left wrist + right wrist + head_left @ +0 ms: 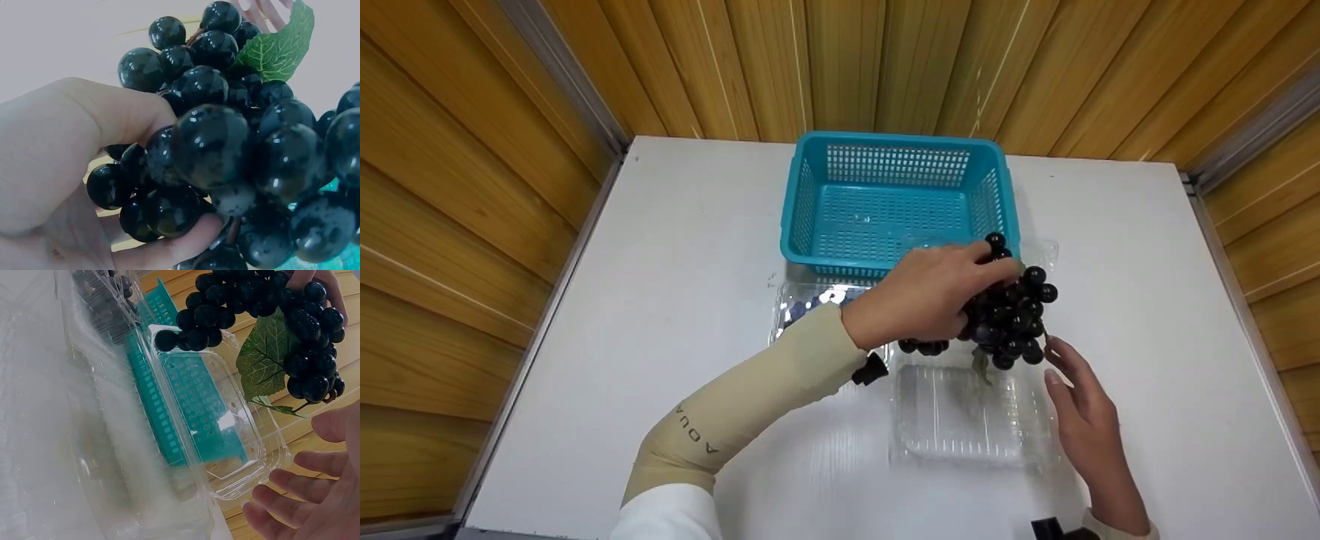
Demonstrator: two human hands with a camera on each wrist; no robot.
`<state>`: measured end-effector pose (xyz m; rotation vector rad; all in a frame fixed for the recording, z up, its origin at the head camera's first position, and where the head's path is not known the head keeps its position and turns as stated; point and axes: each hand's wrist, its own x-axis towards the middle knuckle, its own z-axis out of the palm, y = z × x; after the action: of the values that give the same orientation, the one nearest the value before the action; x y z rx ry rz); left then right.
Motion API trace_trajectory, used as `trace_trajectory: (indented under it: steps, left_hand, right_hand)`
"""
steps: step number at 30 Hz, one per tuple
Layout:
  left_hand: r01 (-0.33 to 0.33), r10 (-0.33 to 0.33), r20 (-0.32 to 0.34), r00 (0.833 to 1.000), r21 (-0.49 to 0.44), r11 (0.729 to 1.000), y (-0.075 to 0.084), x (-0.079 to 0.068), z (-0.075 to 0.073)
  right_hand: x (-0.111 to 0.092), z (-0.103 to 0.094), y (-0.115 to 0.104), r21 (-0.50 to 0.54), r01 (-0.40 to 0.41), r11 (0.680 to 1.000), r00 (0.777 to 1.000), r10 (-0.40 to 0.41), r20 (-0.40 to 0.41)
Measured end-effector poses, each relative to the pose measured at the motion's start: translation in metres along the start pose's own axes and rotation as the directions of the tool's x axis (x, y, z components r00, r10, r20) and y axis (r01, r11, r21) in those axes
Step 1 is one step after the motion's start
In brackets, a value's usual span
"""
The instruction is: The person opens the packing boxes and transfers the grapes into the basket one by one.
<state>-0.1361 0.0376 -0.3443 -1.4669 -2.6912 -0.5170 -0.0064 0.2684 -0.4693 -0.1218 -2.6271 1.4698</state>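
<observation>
My left hand [930,292] grips a bunch of dark, glossy grapes [1009,334] from above, thumb and fingers pressed among the berries. A green leaf [264,357] hangs from the bunch on a thin stem. Just to the lower right, my right hand [1087,420] has its fingers loosely spread and holds nothing; in the right wrist view a gap shows between it and the grapes. Beneath the bunch lies an open clear plastic clamshell box [960,412], its lid [219,422] raised at the back. The grapes hide part of the lid in the head view.
A teal plastic basket [892,199] stands behind the boxes at the back of the white table [682,247]. A second clear box [791,304] with dark purple fruit lies left, partly under my left forearm. Wood-patterned panels [840,67] enclose the table's back and sides.
</observation>
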Motion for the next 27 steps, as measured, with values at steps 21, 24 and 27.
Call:
trace_trajectory:
  steps: [21, 24, 27]
  left_hand:
    - [0.08, -0.084, -0.057, 0.995, -0.07, 0.994, -0.016, -0.016, -0.024]
    - [0.089, -0.094, -0.068, 0.993, -0.074, 0.993, -0.018, -0.018, -0.028]
    - [0.103, -0.109, -0.076, 0.991, -0.084, 0.991, -0.02, -0.019, -0.032]
  right_hand:
    - [0.008, 0.023, -0.007, 0.005, 0.018, 1.0, 0.996, -0.018, 0.085]
    - [0.009, 0.028, -0.005, 0.012, 0.037, 0.999, 0.995, -0.038, 0.093]
    - [0.01, 0.032, -0.003, 0.026, 0.058, 0.998, 0.994, -0.06, 0.096]
